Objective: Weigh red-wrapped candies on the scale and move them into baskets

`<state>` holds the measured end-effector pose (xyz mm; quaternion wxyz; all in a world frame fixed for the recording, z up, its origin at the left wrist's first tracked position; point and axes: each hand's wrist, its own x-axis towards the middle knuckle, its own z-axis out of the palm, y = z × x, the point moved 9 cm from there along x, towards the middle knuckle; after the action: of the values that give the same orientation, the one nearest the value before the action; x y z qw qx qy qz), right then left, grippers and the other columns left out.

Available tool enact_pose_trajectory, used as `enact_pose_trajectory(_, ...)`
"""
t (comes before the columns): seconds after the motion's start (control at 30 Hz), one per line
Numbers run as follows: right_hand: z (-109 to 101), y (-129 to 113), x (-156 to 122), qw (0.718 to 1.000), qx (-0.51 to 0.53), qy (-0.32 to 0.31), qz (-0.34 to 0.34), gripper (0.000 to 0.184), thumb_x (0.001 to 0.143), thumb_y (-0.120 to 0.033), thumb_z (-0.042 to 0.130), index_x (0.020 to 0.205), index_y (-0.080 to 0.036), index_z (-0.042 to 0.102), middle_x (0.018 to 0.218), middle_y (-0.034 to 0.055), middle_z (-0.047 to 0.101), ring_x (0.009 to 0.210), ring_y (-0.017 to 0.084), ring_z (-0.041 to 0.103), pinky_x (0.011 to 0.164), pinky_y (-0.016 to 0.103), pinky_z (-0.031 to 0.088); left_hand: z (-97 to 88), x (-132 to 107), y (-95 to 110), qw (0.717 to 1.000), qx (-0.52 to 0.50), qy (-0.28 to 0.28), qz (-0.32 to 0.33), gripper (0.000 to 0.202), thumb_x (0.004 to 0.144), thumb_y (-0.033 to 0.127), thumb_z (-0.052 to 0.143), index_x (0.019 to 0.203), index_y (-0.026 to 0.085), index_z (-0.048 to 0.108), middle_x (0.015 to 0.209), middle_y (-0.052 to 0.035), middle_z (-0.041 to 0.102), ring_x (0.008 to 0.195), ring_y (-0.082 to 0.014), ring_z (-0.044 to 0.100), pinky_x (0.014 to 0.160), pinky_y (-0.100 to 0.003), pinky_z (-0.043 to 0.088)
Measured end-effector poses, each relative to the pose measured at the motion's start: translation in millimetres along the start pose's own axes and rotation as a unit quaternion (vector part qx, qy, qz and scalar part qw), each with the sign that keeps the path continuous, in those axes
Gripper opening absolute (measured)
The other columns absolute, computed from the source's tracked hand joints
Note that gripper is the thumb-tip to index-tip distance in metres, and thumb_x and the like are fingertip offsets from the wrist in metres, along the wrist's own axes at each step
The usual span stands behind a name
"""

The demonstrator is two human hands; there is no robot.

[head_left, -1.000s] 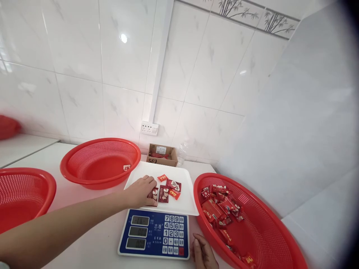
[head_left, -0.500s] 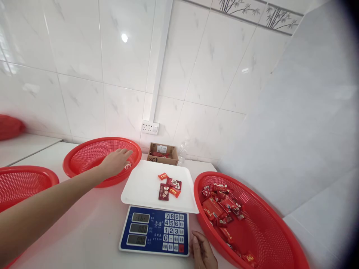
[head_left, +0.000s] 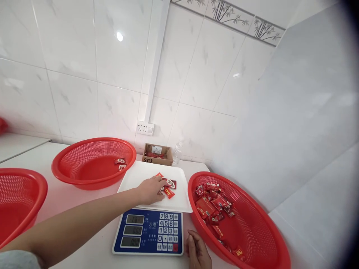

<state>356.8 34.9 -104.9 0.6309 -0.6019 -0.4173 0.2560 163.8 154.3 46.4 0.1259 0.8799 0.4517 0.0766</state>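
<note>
My left hand (head_left: 153, 189) is over the white tray (head_left: 134, 175) of the scale, thumb and fingers apart around several small candy packets. A dark red packet (head_left: 170, 183) with a white patch and an orange-red packet (head_left: 169, 192) show beyond the fingertips; the other packets are partly hidden by the hand. My right hand (head_left: 198, 250) rests on the table between the scale's keypad panel (head_left: 148, 231) and the right basket, fingers curled, with nothing visible in them.
The right red basket (head_left: 258, 220) holds many red packets (head_left: 213, 205). In the back left red basket (head_left: 92, 168) lie two packets (head_left: 120, 161). Another red basket (head_left: 25, 186) stands at the left edge. A cardboard box (head_left: 157, 154) and a clear bottle (head_left: 177, 152) stand by the wall.
My left hand has moved right from the back left basket onto the tray's packets. The right hand stays beside the scale. The view has shifted slightly.
</note>
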Motion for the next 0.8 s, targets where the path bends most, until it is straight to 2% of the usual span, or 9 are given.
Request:
enact_pose_trajectory(0.1, 0.2, 1.0, 0.5, 1.000, -0.005, -0.003, 0.002, 0.047, 0.073, -0.062, 0.053, 0.086, -0.018, 0.063, 0.058, 0.0000, 0.057, 0.051, 0.014, 0.053, 0.049, 0.023, 0.043, -5.5, -1.5, -9.0, 1.000, 0.003, 0.012, -0.014, 0.046, 0.074, 0.017, 0.049, 0.120, 0.024, 0.049, 0.115, -0.0073, 0.054, 0.094, -0.0211, 0.061, 0.075, -0.031, 0.050)
enact_pose_trajectory(0.2, 0.3, 1.8, 0.4, 1.000, -0.006, -0.002, 0.007, 0.046, 0.073, -0.062, 0.054, 0.086, -0.018, 0.064, 0.058, 0.0003, 0.058, 0.051, 0.014, 0.053, 0.048, 0.023, 0.043, -27.5, -8.5, -35.9, 0.997, 0.031, 0.044, -0.046, 0.052, 0.073, 0.005, 0.042, 0.121, 0.025, 0.047, 0.118, -0.0065, 0.051, 0.094, -0.0186, 0.060, 0.076, -0.030, 0.049)
enact_pose_trajectory(0.3, 1.5, 2.3, -0.4, 1.000, -0.006, -0.004, 0.012, 0.046, 0.073, -0.062, 0.054, 0.085, -0.019, 0.064, 0.060, 0.0012, 0.060, 0.050, 0.014, 0.054, 0.048, 0.023, 0.044, -63.1, -20.1, -78.8, 0.988, 0.075, 0.090, -0.105, 0.050, 0.076, 0.004, 0.037, 0.120, 0.025, 0.048, 0.124, -0.0092, 0.045, 0.109, -0.0244, 0.051, 0.080, -0.037, 0.048)
enact_pose_trajectory(0.37, 1.8, 3.4, -1.0, 1.000, -0.007, -0.002, 0.019, 0.047, 0.072, -0.063, 0.054, 0.084, -0.019, 0.064, 0.062, 0.0023, 0.061, 0.051, 0.014, 0.055, 0.049, 0.023, 0.045, -82.9, -28.4, -106.5, 0.979, 0.096, 0.105, -0.147, 0.044, 0.078, 0.007, 0.036, 0.118, 0.021, 0.050, 0.120, -0.0128, 0.047, 0.108, -0.0280, 0.050, 0.078, -0.041, 0.048)
enact_pose_trajectory(0.47, 1.5, 6.0, -1.4, 1.000, -0.003, 0.003, 0.030, 0.049, 0.070, -0.065, 0.054, 0.085, -0.019, 0.065, 0.065, 0.0032, 0.062, 0.054, 0.015, 0.056, 0.050, 0.023, 0.046, -94.1, -34.5, -124.2, 0.974, 0.110, 0.106, -0.165, 0.034, 0.084, 0.015, 0.036, 0.114, 0.017, 0.053, 0.122, -0.0152, 0.048, 0.114, -0.0316, 0.045, 0.085, -0.045, 0.045)
enact_pose_trajectory(0.53, 1.9, 7.9, -1.2, 0.999, -0.002, 0.001, 0.035, 0.050, 0.070, -0.065, 0.055, 0.086, -0.018, 0.064, 0.064, 0.0027, 0.061, 0.053, 0.015, 0.055, 0.050, 0.023, 0.045, -85.7, -31.2, -115.7, 0.980, 0.105, 0.095, -0.141, 0.034, 0.088, 0.026, 0.038, 0.118, 0.019, 0.051, 0.133, -0.0133, 0.043, 0.125, -0.0315, 0.036, 0.097, -0.048, 0.037)
enact_pose_trajectory(0.6, 2.3, 8.3, -0.6, 0.999, 0.000, -0.002, 0.033, 0.050, 0.070, -0.065, 0.054, 0.086, -0.018, 0.064, 0.062, 0.0021, 0.061, 0.053, 0.015, 0.055, 0.049, 0.023, 0.044, -65.8, -22.5, -95.8, 0.989, 0.087, 0.068, -0.099, 0.042, 0.089, 0.039, 0.039, 0.127, 0.022, 0.045, 0.143, -0.0104, 0.035, 0.132, -0.0283, 0.028, 0.105, -0.045, 0.029)
enact_pose_trajectory(0.7, 1.6, 7.1, 0.4, 1.000, 0.002, -0.001, 0.024, 0.050, 0.071, -0.065, 0.054, 0.086, -0.018, 0.064, 0.062, 0.0017, 0.060, 0.053, 0.015, 0.054, 0.049, 0.024, 0.044, -26.1, -4.0, -59.0, 0.998, 0.050, 0.005, -0.033, 0.065, 0.084, 0.057, 0.041, 0.138, 0.024, 0.031, 0.150, -0.0099, 0.025, 0.137, -0.0269, 0.022, 0.107, -0.042, 0.028)
enact_pose_trajectory(0.8, 1.4, 6.7, 1.0, 1.000, 0.006, -0.001, 0.019, 0.049, 0.072, -0.064, 0.054, 0.086, -0.018, 0.063, 0.057, 0.0001, 0.058, 0.050, 0.014, 0.053, 0.048, 0.023, 0.044, 4.9, 16.5, -27.2, 0.999, 0.029, -0.043, 0.015, 0.087, 0.072, 0.067, 0.050, 0.142, 0.022, 0.025, 0.151, -0.0139, 0.022, 0.138, -0.0316, 0.017, 0.106, -0.047, 0.027)
